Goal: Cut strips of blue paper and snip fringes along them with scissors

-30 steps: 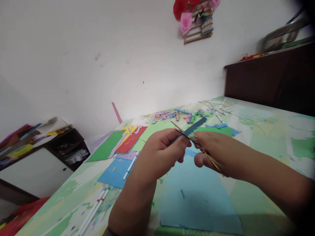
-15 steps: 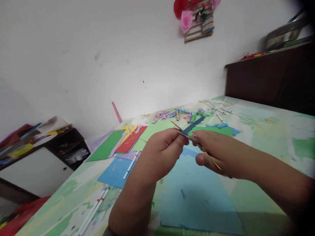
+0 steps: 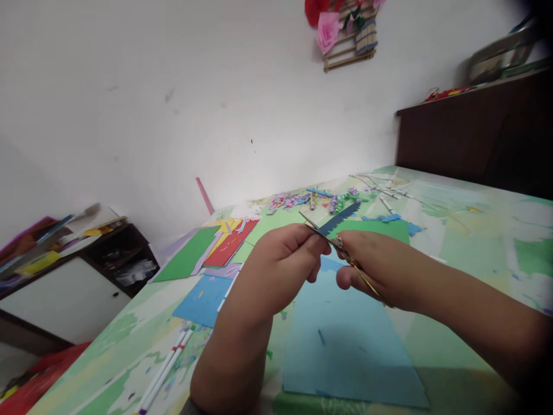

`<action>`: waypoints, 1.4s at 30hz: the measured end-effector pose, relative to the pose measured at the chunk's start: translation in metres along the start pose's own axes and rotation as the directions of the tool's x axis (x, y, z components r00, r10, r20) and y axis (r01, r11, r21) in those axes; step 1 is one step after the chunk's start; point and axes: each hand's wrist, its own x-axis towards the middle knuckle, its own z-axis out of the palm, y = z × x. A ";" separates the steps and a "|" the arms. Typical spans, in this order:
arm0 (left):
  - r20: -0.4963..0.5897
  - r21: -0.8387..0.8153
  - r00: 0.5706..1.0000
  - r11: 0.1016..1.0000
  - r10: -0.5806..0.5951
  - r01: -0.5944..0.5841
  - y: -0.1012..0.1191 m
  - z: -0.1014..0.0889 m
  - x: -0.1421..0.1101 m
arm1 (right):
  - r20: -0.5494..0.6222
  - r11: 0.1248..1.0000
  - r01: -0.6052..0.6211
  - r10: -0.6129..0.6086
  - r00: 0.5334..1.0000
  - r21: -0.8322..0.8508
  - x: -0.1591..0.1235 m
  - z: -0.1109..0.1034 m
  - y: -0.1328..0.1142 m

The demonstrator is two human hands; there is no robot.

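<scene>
My left hand pinches one end of a dark blue paper strip, whose lower edge is cut into a fringe. My right hand is closed on a pair of scissors with gold-coloured handles. The scissors' blades are parted and lie at the strip, right by my left fingertips. Below both hands a light blue sheet lies flat on the table, with a few small blue snippets on it. A green sheet lies beyond my right hand.
On the patterned tablecloth are a red sheet, a dark green sheet, a blue sheet and white sticks. Curled paper pieces and scraps lie near the wall. A dark cabinet stands at right.
My right hand and the scissors have shifted slightly left, toward my left fingertips. The strip stays pinched in my left hand. The view has moved a little.
</scene>
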 end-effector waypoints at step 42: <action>-0.020 -0.151 0.995 0.984 -0.100 0.096 -0.003 0.006 0.008 | -0.079 0.999 0.028 -0.030 0.996 -0.023 0.004 0.004 0.011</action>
